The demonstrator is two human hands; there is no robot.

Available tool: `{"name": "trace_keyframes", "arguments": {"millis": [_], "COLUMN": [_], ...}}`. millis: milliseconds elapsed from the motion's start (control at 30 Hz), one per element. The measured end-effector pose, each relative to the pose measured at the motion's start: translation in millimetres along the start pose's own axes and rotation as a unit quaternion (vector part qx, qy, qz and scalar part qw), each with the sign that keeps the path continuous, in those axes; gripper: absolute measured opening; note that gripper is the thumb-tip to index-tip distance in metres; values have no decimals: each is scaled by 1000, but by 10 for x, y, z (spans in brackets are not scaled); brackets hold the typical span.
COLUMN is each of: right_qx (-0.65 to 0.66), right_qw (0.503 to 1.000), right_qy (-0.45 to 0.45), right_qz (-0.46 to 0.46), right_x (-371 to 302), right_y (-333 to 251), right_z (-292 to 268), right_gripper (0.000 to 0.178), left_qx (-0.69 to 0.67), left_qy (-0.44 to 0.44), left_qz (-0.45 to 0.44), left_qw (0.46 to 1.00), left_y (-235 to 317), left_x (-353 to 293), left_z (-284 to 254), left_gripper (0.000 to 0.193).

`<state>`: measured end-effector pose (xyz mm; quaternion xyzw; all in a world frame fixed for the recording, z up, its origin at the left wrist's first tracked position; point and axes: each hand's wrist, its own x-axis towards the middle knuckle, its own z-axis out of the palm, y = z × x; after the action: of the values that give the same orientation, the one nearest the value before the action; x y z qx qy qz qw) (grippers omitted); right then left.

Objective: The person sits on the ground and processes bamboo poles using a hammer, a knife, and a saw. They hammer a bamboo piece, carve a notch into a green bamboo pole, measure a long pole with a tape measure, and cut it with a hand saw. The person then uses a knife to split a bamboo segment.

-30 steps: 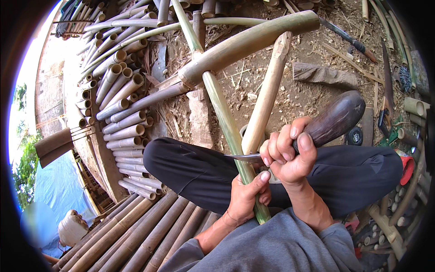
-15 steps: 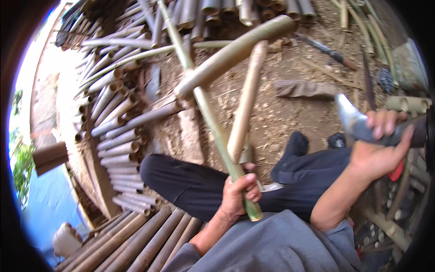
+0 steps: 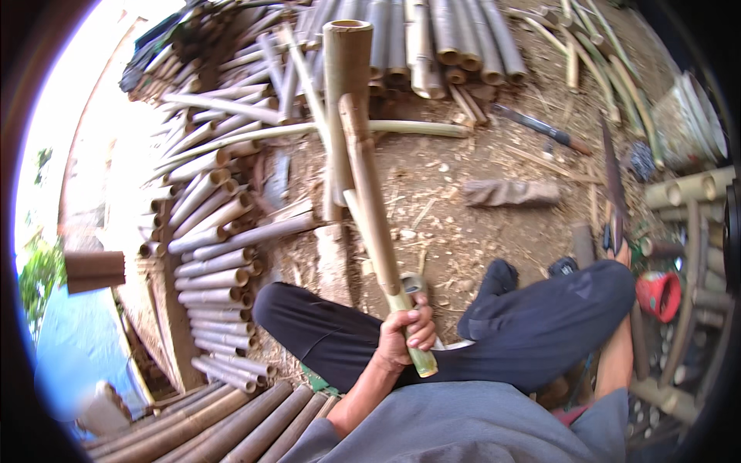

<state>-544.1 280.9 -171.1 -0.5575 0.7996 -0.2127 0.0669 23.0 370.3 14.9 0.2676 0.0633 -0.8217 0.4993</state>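
Your left hand (image 3: pixel 405 336) has its fingers (image 3: pixel 421 328) wrapped tight around the lower end of a slender bamboo pole (image 3: pixel 374 208). The pole slants up and away from your lap, over your crossed legs in dark trousers (image 3: pixel 525 332), its far end crossing in front of a thicker bamboo tube (image 3: pixel 347 85) that stands on the dirt ground (image 3: pixel 455 224). Your right arm reaches out to the right, and the right hand (image 3: pixel 617 247) sits at the knee beside a long dark blade (image 3: pixel 610 177); you cannot tell whether those fingers are closed on it. Cut bamboo poles (image 3: pixel 208 255) lie stacked to your left, and a red container (image 3: pixel 658 293) lies near the right knee.
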Motion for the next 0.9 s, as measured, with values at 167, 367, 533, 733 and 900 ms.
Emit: {"name": "trace_keyframes", "arguments": {"millis": [167,367,533,733,900], "right_qx": [-63,-92,443,575,700], "right_qw": [984,950,883,759,485], "right_qy": [-166,-279,-152,-277,-418], "right_qz": [32,102,5,126,317], "right_x": [-311,253,562,-595,-1161], "right_y": [-122,-114,-2363,-4332,-4798], "right_z": [534,95,-1556,-547,340], "right_gripper": [55,55,53,84,26], "left_qx": [-85,-94,86,177,263], "left_qy": [-80,-95,120,231,276], "left_qz": [3,-13,7,36,78], "left_qw": [993,991,989,956,921], "left_y": [113,42,-85,-487,-571], "left_x": [-172,-98,-359,-262,-121], "left_z": [-125,-11,227,85,-55], "left_gripper": [18,14,12,15,15]}}
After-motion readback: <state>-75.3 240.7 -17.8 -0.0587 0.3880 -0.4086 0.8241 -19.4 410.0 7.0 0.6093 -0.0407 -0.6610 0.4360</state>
